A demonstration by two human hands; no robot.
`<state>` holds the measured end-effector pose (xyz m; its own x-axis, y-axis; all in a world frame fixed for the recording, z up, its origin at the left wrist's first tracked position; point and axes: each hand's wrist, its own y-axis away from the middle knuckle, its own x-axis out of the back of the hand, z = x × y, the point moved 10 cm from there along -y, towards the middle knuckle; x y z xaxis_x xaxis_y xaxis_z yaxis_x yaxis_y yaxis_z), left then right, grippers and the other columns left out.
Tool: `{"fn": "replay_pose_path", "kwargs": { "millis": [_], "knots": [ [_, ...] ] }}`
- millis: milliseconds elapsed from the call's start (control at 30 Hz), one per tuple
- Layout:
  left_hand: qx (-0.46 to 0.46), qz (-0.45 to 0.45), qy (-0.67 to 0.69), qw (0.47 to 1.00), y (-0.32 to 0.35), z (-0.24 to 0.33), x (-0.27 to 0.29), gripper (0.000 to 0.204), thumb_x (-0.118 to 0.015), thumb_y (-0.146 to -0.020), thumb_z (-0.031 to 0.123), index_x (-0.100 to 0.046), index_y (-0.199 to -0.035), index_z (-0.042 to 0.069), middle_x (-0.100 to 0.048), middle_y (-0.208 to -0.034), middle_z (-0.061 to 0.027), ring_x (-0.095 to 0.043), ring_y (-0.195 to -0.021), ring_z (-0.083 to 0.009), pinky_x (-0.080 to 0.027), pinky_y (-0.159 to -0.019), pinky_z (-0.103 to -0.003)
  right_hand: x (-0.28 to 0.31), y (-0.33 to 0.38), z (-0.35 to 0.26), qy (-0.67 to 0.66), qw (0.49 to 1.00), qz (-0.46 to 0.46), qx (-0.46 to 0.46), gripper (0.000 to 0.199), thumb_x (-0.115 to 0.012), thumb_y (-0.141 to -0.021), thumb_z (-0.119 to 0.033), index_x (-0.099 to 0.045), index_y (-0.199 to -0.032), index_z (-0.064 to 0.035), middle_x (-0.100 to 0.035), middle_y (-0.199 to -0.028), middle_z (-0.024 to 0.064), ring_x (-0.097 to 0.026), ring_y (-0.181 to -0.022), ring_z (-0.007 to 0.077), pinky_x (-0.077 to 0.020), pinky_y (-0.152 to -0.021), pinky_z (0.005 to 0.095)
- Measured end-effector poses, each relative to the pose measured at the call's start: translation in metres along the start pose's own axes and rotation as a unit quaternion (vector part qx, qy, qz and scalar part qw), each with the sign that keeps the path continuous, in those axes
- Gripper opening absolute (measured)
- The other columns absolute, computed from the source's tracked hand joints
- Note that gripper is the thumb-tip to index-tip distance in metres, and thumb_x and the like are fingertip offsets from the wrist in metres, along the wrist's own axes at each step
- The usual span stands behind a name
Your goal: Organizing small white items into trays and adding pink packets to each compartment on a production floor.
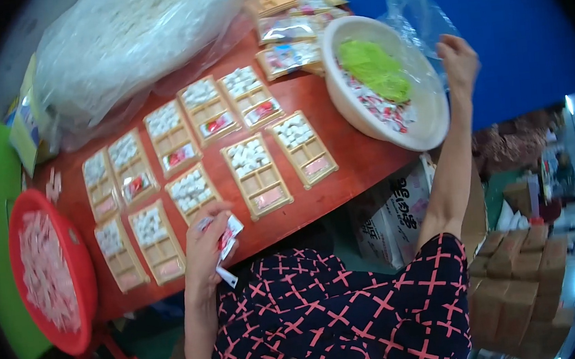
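My left hand (206,247) is closed around several small red-and-white packets (230,238), held over the table's near edge. A white strip-like packet end sticks out below the fingers. Up at the right, my right hand (459,62) is curled with its fingertips pinched on the edge of a clear plastic bag (418,12). That bag lies beside and over the rim of a white basin (337,83). Inside the basin are many red-and-white packets (383,111) and a bright green plastic bag (373,69). Nearest my left hand is a tan compartment tray (193,191) with white pieces in it.
Several similar trays (249,166) stand in rows on the red table (317,201), some holding red or pink packets. A red basin (84,265) of pink packets is at left. Behind lie a large clear bag (132,42) and wrapped trays (290,56). Cartons (510,297) are stacked right.
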<state>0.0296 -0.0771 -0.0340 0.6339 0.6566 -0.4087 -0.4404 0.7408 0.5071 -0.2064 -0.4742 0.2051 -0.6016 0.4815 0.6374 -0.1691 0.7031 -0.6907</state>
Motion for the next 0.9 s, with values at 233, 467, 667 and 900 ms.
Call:
{"fn": "replay_pose_path", "kwargs": {
  "millis": [233,467,667,900],
  "knots": [
    [-0.064,-0.047,-0.03,0.996,-0.015,0.035,-0.02,0.024,-0.049,-0.084,0.01,-0.048,-0.107,0.006,-0.05,-0.07,0.001,-0.05,-0.06,-0.004,-0.045,-0.055,-0.019,-0.017,0.13,-0.194,-0.435,0.86,-0.259,0.064,0.014,-0.055,-0.077,-0.002,-0.06,-0.09,-0.0004,-0.06,-0.088,0.0042,-0.052,-0.071,0.0092,-0.0412,-0.059,0.0202],
    [-0.147,-0.05,-0.05,0.987,-0.01,0.047,0.016,0.026,-0.051,-0.08,0.005,-0.046,-0.105,-0.002,-0.054,-0.082,-0.0043,-0.053,-0.073,-0.0096,-0.044,-0.061,-0.022,-0.095,0.289,-0.353,-0.475,0.633,-0.557,0.251,0.016,-0.056,-0.07,0.0,-0.057,-0.086,-0.0007,-0.058,-0.079,0.0021,-0.051,-0.065,0.0094,-0.0403,-0.056,0.022],
    [-0.143,0.094,0.117,0.978,0.027,0.055,0.105,0.027,-0.047,-0.085,0.01,-0.043,-0.11,0.002,-0.052,-0.07,-0.0005,-0.047,-0.049,-0.0031,-0.035,-0.037,-0.014,-0.175,0.324,-0.36,-0.509,0.546,-0.657,-0.112,0.019,-0.051,-0.078,-0.003,-0.056,-0.097,-0.0029,-0.053,-0.069,-0.0016,-0.05,-0.059,0.0038,-0.0405,-0.052,0.0158],
    [-0.16,0.176,0.271,0.933,0.065,0.048,0.182,0.019,-0.044,-0.086,0.014,-0.045,-0.103,0.004,-0.051,-0.07,-0.0064,-0.043,-0.042,-0.0048,-0.025,-0.03,-0.014,-0.192,0.341,-0.4,-0.499,0.567,-0.639,-0.147,0.02,-0.05,-0.078,-0.003,-0.054,-0.098,0.0002,-0.057,-0.079,0.0046,-0.057,-0.064,0.0083,-0.0472,-0.057,0.017]
  ]
}}
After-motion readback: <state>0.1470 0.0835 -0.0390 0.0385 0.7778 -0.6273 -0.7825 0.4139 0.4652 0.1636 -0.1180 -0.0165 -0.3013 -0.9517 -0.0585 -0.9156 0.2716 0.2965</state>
